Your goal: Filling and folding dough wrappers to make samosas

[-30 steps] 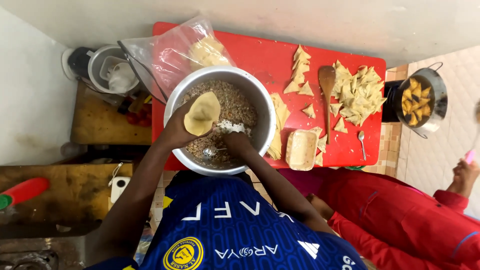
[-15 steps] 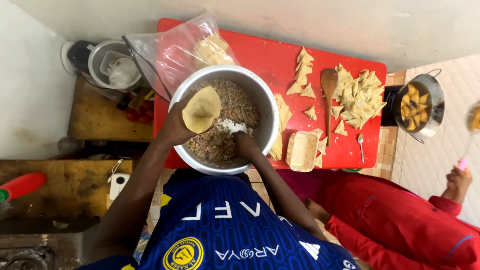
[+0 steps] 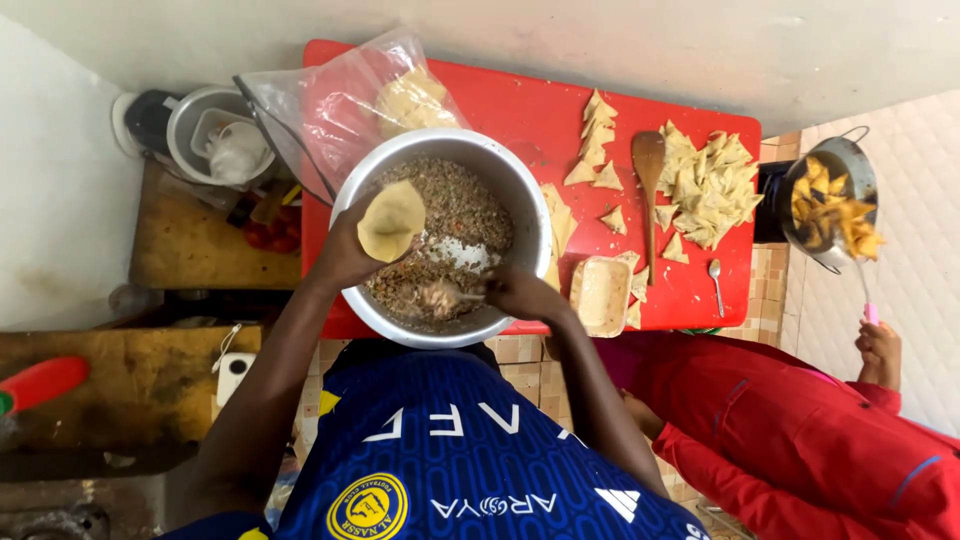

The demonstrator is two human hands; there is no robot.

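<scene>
My left hand [image 3: 345, 250] grips a folded dough cone [image 3: 391, 220], fingers closed round its lower edge, holding it over the left rim of the bowl [image 3: 520, 195]. My right hand [image 3: 520, 293] is closed on a spoon [image 3: 445, 294], its tip loaded and sunk in the brown filling [image 3: 455, 205] near the bowl's front. A white patch [image 3: 462, 254] sits mid-filling. The bowl rests on a red board [image 3: 520, 100]. Behind it, a plastic bag [image 3: 330, 110] with dough rounds. Right of it: tray [image 3: 600, 295], folded triangles [image 3: 705, 180], wooden spatula [image 3: 649, 175], small spoon [image 3: 716, 285]. Far right, another person's hand [image 3: 880, 345] lifts fried pieces over a pot [image 3: 800, 215].
</scene>
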